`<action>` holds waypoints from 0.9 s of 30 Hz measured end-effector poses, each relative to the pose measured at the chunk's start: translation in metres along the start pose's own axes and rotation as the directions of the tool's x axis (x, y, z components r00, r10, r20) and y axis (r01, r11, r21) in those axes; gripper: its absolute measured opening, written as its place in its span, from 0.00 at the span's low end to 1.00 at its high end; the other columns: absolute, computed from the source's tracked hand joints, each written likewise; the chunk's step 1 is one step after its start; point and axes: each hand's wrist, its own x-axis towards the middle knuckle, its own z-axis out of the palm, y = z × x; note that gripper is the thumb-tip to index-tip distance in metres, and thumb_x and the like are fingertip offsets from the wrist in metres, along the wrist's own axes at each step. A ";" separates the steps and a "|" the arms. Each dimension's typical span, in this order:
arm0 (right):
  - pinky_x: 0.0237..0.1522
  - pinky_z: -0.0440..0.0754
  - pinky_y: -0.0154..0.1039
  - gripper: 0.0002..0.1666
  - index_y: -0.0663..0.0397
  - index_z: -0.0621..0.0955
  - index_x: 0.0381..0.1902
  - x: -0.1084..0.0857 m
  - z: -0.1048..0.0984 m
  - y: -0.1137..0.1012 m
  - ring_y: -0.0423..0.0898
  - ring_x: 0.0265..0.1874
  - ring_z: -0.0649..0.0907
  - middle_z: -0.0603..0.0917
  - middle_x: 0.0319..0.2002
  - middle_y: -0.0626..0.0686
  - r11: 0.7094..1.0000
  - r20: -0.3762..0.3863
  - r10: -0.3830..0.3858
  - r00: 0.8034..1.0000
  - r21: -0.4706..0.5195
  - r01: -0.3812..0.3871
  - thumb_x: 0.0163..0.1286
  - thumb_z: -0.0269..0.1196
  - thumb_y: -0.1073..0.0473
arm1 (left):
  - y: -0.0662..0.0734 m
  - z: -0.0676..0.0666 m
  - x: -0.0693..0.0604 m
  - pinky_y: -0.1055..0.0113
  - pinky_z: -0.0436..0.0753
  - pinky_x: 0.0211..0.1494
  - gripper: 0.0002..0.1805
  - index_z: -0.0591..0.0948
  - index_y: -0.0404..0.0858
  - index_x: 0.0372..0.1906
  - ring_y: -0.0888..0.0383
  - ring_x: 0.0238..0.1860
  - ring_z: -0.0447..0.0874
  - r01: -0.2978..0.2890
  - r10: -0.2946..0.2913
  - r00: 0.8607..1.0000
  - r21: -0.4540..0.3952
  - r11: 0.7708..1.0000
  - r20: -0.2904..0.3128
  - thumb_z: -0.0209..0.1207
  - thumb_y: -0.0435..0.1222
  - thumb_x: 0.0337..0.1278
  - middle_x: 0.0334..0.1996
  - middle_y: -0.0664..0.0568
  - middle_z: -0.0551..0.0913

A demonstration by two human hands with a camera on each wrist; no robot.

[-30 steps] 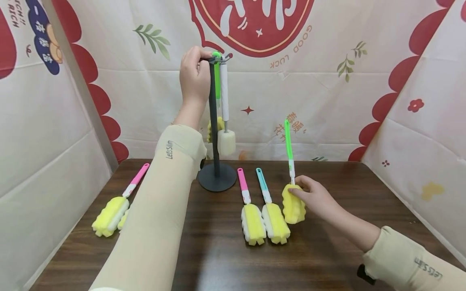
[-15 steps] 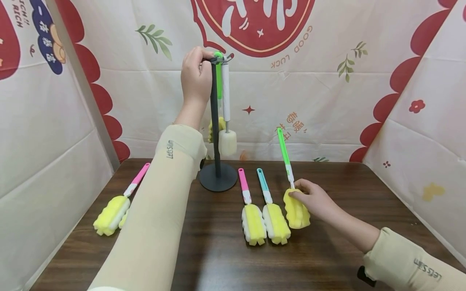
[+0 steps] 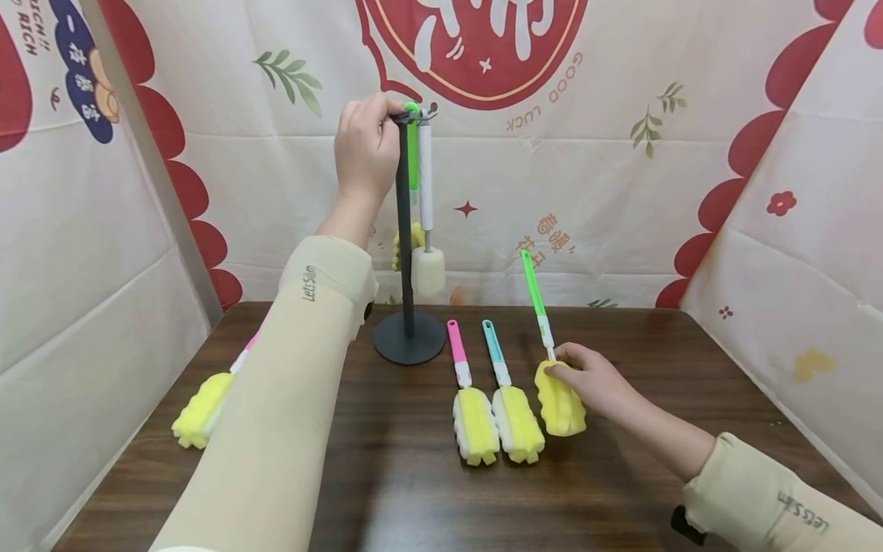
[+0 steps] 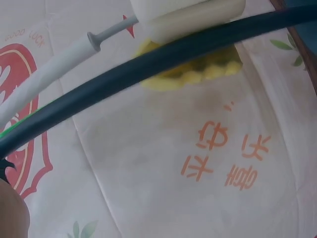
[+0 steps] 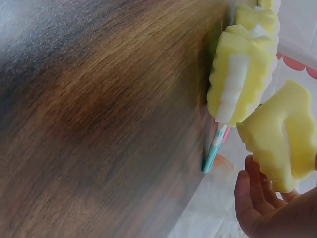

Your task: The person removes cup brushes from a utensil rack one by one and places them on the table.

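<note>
My left hand (image 3: 367, 146) grips the top of a black stand (image 3: 405, 230), where its hooks branch out. From the hooks hang a white-handled brush (image 3: 426, 180) with a pale sponge head and, behind it, a green-handled brush (image 3: 413, 157) with a yellow head. At the right, my right hand (image 3: 592, 377) pinches the yellow sponge head (image 3: 560, 399) of another green-handled brush, whose handle (image 3: 533, 282) points up and slightly left. The right wrist view shows the fingers round that sponge (image 5: 282, 139); in the left wrist view the pole (image 4: 124, 74) crosses the picture.
On the brown table (image 3: 428, 506) lie a pink-handled brush (image 3: 476, 425) and a teal-handled brush (image 3: 517, 425), side by side left of my right hand. Another yellow-headed brush (image 3: 203, 410) lies at the left, partly behind my left sleeve (image 3: 276, 399). Printed cloth (image 3: 586, 176) stands behind.
The brush in my right hand has come down a little, and its handle has swung from nearly upright to a leftward tilt. My left hand keeps its grip on the stand's top.
</note>
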 end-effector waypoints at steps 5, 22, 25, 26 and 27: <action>0.29 0.82 0.43 0.15 0.64 0.75 0.49 0.000 -0.003 0.002 0.47 0.29 0.83 0.82 0.36 0.57 1.000 0.014 0.010 1.000 -0.003 -0.010 0.69 0.59 0.60 | -0.002 -0.007 0.002 0.69 0.71 0.51 0.17 0.82 0.38 0.46 0.53 0.45 0.73 -0.065 0.061 0.996 0.064 0.996 0.059 0.42 0.34 0.69 0.44 0.51 0.85; 0.29 0.82 0.42 0.15 0.65 0.75 0.49 -0.001 -0.007 0.007 0.47 0.29 0.83 0.82 0.36 0.57 1.000 0.013 0.016 1.000 -0.002 -0.016 0.69 0.59 0.59 | 0.016 -0.006 -0.004 0.62 0.79 0.42 0.16 0.79 0.33 0.44 0.49 0.34 0.81 -0.275 0.267 0.960 0.456 0.846 0.082 0.41 0.36 0.70 0.37 0.45 0.84; 0.29 0.82 0.42 0.16 0.65 0.75 0.49 -0.001 -0.008 0.007 0.47 0.29 0.83 0.82 0.36 0.57 1.000 0.016 0.017 1.000 -0.010 -0.017 0.70 0.59 0.59 | 0.017 -0.005 -0.005 0.62 0.79 0.45 0.16 0.79 0.33 0.45 0.49 0.37 0.82 -0.271 0.266 0.961 0.474 0.838 0.079 0.42 0.37 0.70 0.41 0.45 0.84; 0.29 0.82 0.42 0.16 0.65 0.75 0.49 -0.001 -0.009 0.007 0.47 0.29 0.82 0.82 0.36 0.57 1.000 0.016 0.019 1.000 -0.016 -0.019 0.70 0.59 0.59 | 0.017 -0.005 -0.005 0.62 0.79 0.45 0.16 0.79 0.33 0.46 0.49 0.38 0.83 -0.272 0.267 0.960 0.475 0.837 0.079 0.42 0.37 0.70 0.42 0.44 0.84; 0.29 0.81 0.42 0.16 0.64 0.75 0.49 -0.001 -0.009 0.007 0.47 0.30 0.82 0.82 0.36 0.57 1.000 0.017 0.022 1.000 -0.021 -0.022 0.70 0.59 0.59 | 0.017 -0.005 -0.004 0.62 0.79 0.45 0.16 0.79 0.34 0.46 0.49 0.38 0.83 -0.275 0.270 0.960 0.475 0.836 0.079 0.42 0.37 0.70 0.42 0.44 0.84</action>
